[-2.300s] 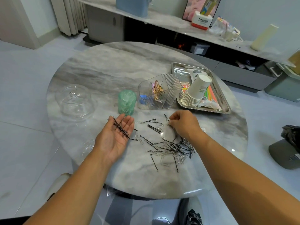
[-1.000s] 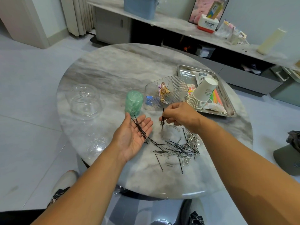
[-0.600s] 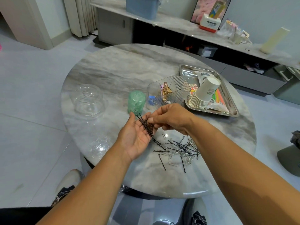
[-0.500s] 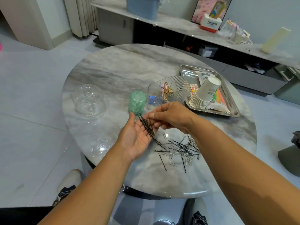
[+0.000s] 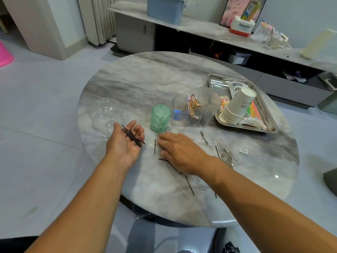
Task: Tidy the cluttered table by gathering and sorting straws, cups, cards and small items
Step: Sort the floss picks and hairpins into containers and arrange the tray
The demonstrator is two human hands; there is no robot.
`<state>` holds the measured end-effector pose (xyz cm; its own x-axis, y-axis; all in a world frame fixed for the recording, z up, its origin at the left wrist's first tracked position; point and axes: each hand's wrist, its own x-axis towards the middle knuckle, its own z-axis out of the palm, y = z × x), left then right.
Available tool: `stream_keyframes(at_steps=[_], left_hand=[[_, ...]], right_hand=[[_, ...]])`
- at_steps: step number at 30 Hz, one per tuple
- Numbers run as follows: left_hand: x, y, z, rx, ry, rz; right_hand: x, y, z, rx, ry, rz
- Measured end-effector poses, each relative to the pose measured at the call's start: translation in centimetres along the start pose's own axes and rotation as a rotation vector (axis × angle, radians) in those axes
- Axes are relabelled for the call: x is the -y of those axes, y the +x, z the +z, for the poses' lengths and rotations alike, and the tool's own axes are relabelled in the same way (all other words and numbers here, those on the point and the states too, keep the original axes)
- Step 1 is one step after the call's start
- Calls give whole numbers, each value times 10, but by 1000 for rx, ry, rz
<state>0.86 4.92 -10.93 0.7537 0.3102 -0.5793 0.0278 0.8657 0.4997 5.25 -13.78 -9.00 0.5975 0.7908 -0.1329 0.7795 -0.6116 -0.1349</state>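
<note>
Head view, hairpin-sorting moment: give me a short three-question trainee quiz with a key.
1. True or false: the left hand lies palm up with a bundle of thin black hairpins across it.
2. What stands directly left of the clear ribbed plastic organiser? A) the translucent green plastic cup B) a glass bottle C) a red box
3. Fill in: the stack of white paper cups lies tilted on the ____ tray.

Key: 1 true; 2 A; 3 metal.
</note>
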Motion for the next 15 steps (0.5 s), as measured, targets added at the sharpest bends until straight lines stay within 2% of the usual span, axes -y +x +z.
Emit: stream_keyframes(at_steps=[2,5,8,10,13,15], left_hand=[[4,-1,-5,-1,4,-5],[11,-2,-9,12,18,8],[17,-4,-12,34,18,25],[17,-5,-14,58,-12,23],[15,-5,-16,84,-32,11],[16,-6,-17,105,-36,1]], right_hand=[[-1,-2,3,-47,-12,75],[-6,-1,-3,-109,107,306],[-6,5,-11,-93,271,506],[-1,13,-14,-31,221,508],[8,24,-19,77,-31,428],[11,25,-18,81,-95,414]])
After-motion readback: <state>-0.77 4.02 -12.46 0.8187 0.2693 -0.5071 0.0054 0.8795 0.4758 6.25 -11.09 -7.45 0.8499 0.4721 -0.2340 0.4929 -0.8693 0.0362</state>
